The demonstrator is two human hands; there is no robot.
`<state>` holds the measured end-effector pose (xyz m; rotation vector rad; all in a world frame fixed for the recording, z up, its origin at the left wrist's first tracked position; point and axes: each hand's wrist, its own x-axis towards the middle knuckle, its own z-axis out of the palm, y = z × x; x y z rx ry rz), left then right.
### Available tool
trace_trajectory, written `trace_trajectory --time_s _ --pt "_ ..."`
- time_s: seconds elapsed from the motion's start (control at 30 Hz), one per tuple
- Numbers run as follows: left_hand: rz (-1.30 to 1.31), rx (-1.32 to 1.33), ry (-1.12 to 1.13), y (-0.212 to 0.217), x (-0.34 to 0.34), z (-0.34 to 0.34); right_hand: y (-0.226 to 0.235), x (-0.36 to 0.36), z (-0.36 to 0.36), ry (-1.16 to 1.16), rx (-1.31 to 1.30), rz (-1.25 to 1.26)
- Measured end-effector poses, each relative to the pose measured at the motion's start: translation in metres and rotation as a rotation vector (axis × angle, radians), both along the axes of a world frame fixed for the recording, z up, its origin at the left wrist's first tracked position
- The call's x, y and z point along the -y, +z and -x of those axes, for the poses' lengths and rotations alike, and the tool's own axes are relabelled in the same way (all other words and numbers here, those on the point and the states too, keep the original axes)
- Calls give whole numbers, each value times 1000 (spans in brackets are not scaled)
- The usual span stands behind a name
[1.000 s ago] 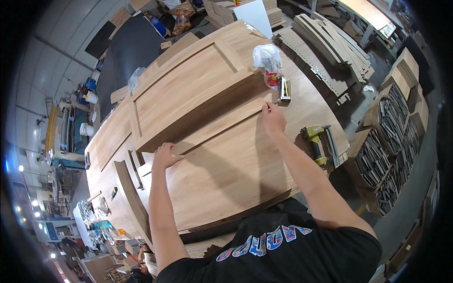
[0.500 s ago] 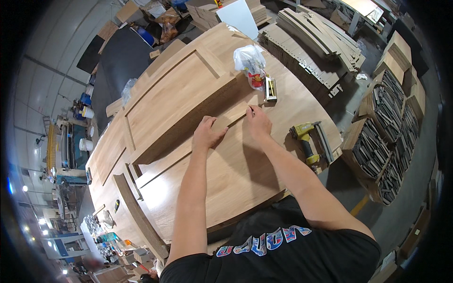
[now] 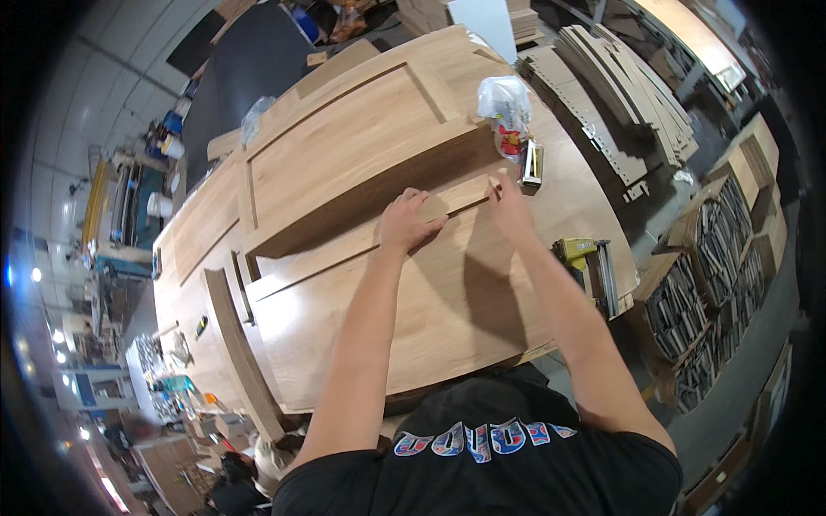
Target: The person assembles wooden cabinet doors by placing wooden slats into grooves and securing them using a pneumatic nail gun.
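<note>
A long pale wooden strip point(image 3: 342, 255) lies along a large wood-coloured panel point(image 3: 413, 322), with a dark line along its near edge. My left hand point(image 3: 411, 222) straddles this strip, thumb on the near side and fingers on the far side, gripping it. A beige patch shows between the thumb and fingers. Towards the right end of the strip, my right hand point(image 3: 511, 206) has its fingertips pinched together; whatever is between them is too small to make out. Just beyond the strip stands a raised wooden frame point(image 3: 370, 188) with a recessed panel.
A yellow-green nail gun point(image 3: 585, 258) rests at the panel's right edge. Beyond my right hand are a clear plastic bag point(image 3: 504, 101) and a small open box point(image 3: 533, 163). A curved wooden piece point(image 3: 237, 344) lies at left. Cartons of dark strips point(image 3: 680, 318) stand at right.
The view has shifted, so the table appears turned slightly. My left hand has slid along the strip towards my right hand, which stays pinched near the strip's right end.
</note>
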<state>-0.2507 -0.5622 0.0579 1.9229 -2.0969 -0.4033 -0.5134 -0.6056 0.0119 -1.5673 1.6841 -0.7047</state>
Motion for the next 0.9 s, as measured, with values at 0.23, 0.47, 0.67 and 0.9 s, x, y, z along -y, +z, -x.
trace_trajectory --time_s 0.23,0.47,0.67,0.9 --pt "66 16 -30 -17 1 -7 25 91 29 817 -440 182" --pt "74 -29 -27 -15 0 -9 58 101 13 940 -647 73" --pt "77 -74 -45 -13 -4 -14 6 81 15 423 -198 124" --pt "41 -85 -66 -12 -5 -11 -20 68 30 264 -269 224"
